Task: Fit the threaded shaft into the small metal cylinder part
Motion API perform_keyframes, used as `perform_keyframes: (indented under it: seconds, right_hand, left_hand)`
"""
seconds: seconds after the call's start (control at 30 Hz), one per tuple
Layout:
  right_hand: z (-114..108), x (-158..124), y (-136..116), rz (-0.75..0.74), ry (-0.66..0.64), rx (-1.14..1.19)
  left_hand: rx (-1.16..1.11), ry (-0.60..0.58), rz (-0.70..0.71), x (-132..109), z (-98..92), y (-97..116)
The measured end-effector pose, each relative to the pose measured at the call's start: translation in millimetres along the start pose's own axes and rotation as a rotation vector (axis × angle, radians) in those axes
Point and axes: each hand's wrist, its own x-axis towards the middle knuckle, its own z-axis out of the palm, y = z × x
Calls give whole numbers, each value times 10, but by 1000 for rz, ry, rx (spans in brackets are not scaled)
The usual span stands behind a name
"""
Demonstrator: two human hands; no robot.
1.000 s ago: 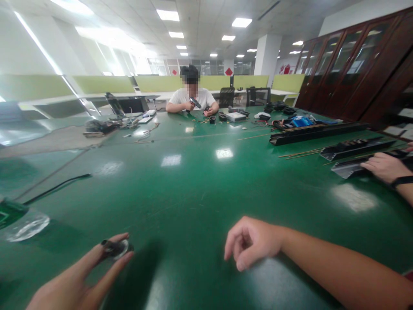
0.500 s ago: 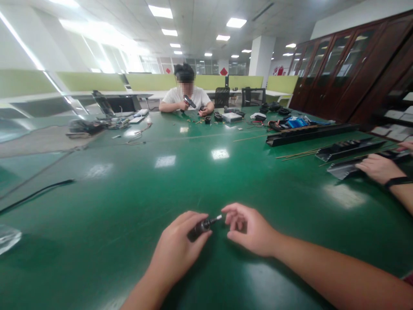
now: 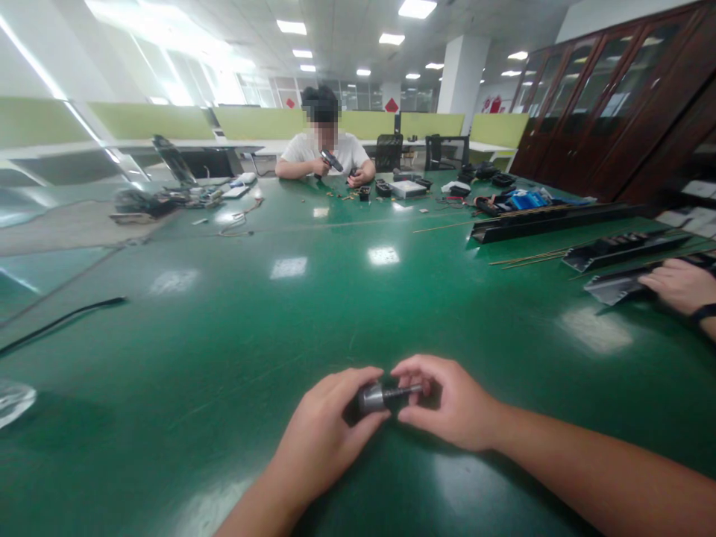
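Observation:
Just above the green table, my left hand (image 3: 324,425) grips a dark, shiny cylinder (image 3: 371,398) with a thin, stepped shaft pointing right; its exact kind is unclear. Thumb and fingers close around the cylinder's sides, and the palm hides its rear end. My right hand (image 3: 462,406) is open and faces it, thumb and index finger apart with the other fingers curled. The shaft's tip reaches into the gap between these fingers; whether it touches them I cannot tell.
Across the green table (image 3: 251,321) a person (image 3: 321,153) holds a drill-like tool (image 3: 332,159). At right, another person's hand (image 3: 679,283) rests on a black metal channel (image 3: 612,289), near thin rods (image 3: 531,259). A black cable (image 3: 67,322) and clear plastic piece (image 3: 16,403) lie left.
My left hand has brought the cylinder rightward, so its shaft now lies between the right hand's fingers. The view has shifted slightly.

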Motion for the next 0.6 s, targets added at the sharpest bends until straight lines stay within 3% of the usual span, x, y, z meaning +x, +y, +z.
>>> perform_keyframes:
  seconds: [0.37, 0.6]
  right_hand:
    - [-23, -7, -60, -78, -26, -82]
    - [-17, 12, -17, 6, -49, -17]
  left_hand:
    - [-19, -17, 8, 8, -13, 94]
    - [-50, -8, -43, -3, 37, 62]
